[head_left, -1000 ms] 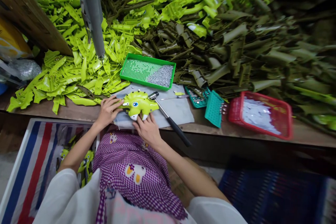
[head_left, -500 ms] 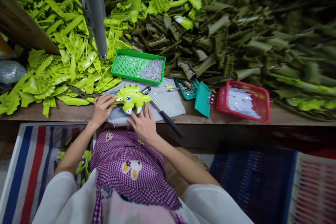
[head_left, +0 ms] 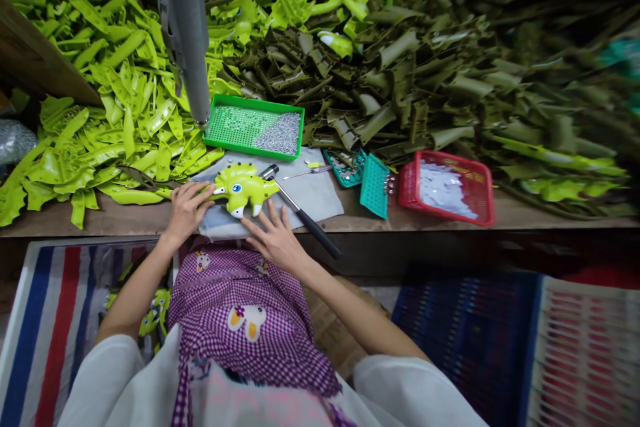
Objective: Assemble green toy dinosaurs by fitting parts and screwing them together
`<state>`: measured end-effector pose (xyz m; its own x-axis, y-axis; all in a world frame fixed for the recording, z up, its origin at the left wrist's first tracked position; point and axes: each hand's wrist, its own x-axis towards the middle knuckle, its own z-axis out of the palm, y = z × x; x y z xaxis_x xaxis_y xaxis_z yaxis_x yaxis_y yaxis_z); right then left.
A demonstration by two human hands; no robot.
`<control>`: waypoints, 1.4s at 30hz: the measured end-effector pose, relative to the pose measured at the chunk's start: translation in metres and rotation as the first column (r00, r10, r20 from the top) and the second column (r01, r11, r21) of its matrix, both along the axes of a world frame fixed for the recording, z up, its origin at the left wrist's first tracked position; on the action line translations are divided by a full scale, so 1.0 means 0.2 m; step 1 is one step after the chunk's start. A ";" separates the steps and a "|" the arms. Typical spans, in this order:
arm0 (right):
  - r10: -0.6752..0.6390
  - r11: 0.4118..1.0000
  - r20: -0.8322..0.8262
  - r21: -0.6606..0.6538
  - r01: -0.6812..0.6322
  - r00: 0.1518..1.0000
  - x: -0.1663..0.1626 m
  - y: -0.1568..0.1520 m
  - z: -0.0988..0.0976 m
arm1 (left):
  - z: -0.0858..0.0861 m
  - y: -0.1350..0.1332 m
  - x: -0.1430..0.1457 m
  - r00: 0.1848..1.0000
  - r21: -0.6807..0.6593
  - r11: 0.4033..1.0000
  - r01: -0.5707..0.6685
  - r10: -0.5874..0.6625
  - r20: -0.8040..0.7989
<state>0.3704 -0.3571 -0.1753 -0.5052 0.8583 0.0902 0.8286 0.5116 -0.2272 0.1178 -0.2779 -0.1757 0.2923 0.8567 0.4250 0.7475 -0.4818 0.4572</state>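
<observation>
A lime-green toy dinosaur (head_left: 245, 188) with dark spots, a blue eye and white-tipped feet lies on a pale grey cloth (head_left: 327, 199) at the bench's front. My left hand (head_left: 189, 212) is closed on its left end, covering that part. Spread fingers of my right hand (head_left: 279, 239) rest near the toy's feet at its lower right; it grips nothing. Just to the right of the toy lies a hammer (head_left: 316, 232), its black handle sticking out over the bench edge. A thin metal tool (head_left: 305, 172) lies behind the hammer.
An electric screwdriver (head_left: 187, 40) hangs beside a green tray (head_left: 240, 151) of small screws. Lime shell pieces (head_left: 125, 120) and dark olive pieces (head_left: 400, 67) are heaped behind. Teal baskets (head_left: 374, 185) and a red basket (head_left: 487, 197) of white pieces stand to the right.
My right hand has slid slightly back from the toy, its fingers more spread. The left hand stays on the toy. The whole view has shifted a little.
</observation>
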 end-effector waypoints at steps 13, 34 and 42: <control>-0.216 0.941 -0.700 0.035 0.335 0.681 -0.05 0.24 0.55 | 0.00 0.00 -0.03 0.994 0.029 0.999 0.019 -0.016 -0.106; -0.167 0.976 0.001 0.140 0.165 0.986 -0.09 0.38 0.05 | 0.08 -0.31 0.08 0.736 -0.069 0.836 -0.544 0.515 0.440; -0.148 0.982 0.035 0.124 0.142 0.988 -0.11 0.38 0.08 | -0.02 -0.27 0.47 0.976 0.060 0.976 -0.207 0.202 0.086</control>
